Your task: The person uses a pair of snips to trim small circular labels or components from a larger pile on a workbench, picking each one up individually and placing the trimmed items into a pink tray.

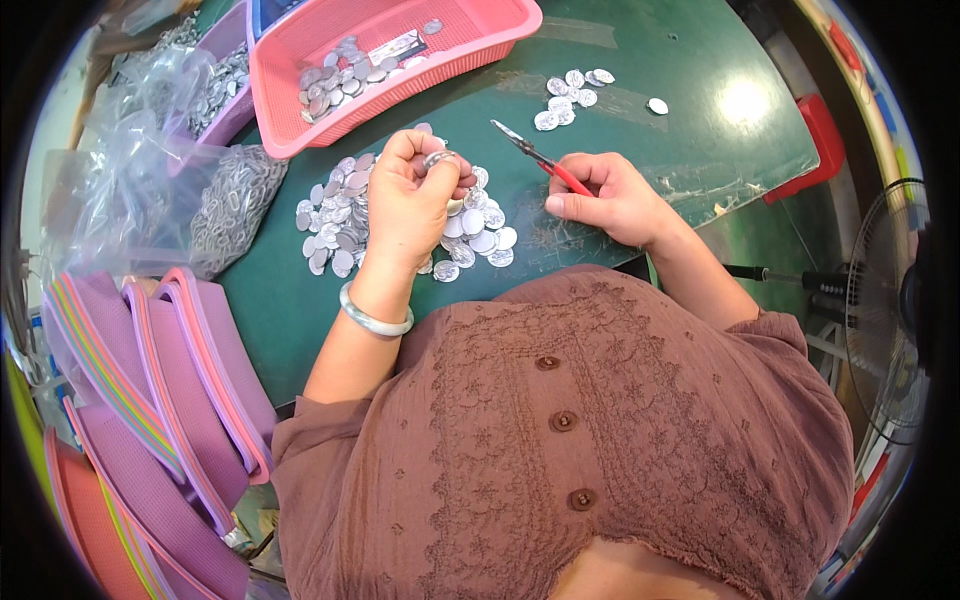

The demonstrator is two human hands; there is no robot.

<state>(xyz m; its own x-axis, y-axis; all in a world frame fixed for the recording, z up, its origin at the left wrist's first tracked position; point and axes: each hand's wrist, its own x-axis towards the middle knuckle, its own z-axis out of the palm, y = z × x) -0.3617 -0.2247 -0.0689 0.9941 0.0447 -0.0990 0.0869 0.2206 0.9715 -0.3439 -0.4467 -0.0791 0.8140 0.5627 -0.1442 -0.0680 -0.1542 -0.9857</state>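
Observation:
My left hand (412, 200), a pale bangle on its wrist, is closed in a pinch above a heap of silvery oval metal tags (340, 215). A small shiny metal piece (436, 158) shows at its fingertips; its exact shape is too small to make out. My right hand (612, 198) grips a pair of red-handled pliers (562, 174). The plier jaws point up and left, apart from the left hand. Farther off, a small group of similar tags (572, 90) lies on the green table (690, 60), with a single tag (657, 106) to its right.
A pink basket (400, 88) holding more tags stands at the far left. Beside it are a purple basket (228, 125) of metal parts and a clear bag (235, 210) of small metal links. Stacked purple and pink baskets (190, 380) fill the near left. A fan (885, 310) stands right.

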